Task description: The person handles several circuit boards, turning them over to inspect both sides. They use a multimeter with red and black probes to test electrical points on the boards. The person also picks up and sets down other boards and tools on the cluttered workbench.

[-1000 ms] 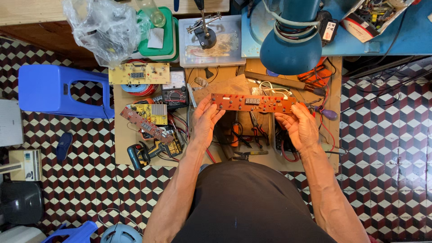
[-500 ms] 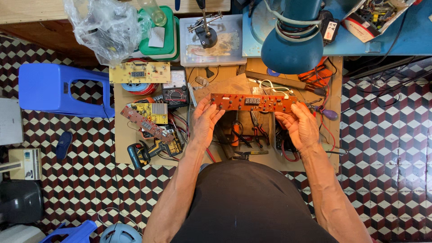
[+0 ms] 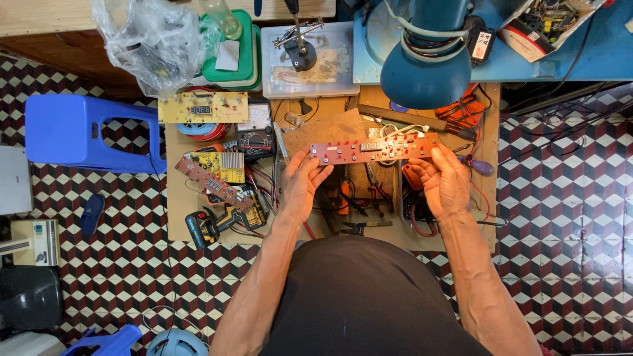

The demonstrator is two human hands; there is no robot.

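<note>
A long, narrow red circuit board (image 3: 374,149) with a small display near its middle and white wires at its back is held level above the cluttered wooden workbench (image 3: 177,217). The left hand (image 3: 302,184) pinches its left end, the right hand (image 3: 447,183) its right end.

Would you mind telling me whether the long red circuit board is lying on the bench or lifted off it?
Lifted: the left hand and right hand hold the long red circuit board by its ends, level above the tools.

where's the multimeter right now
In the head view the multimeter lies on the wooden bench, left of the left hand, just below the yellow circuit board.
</note>
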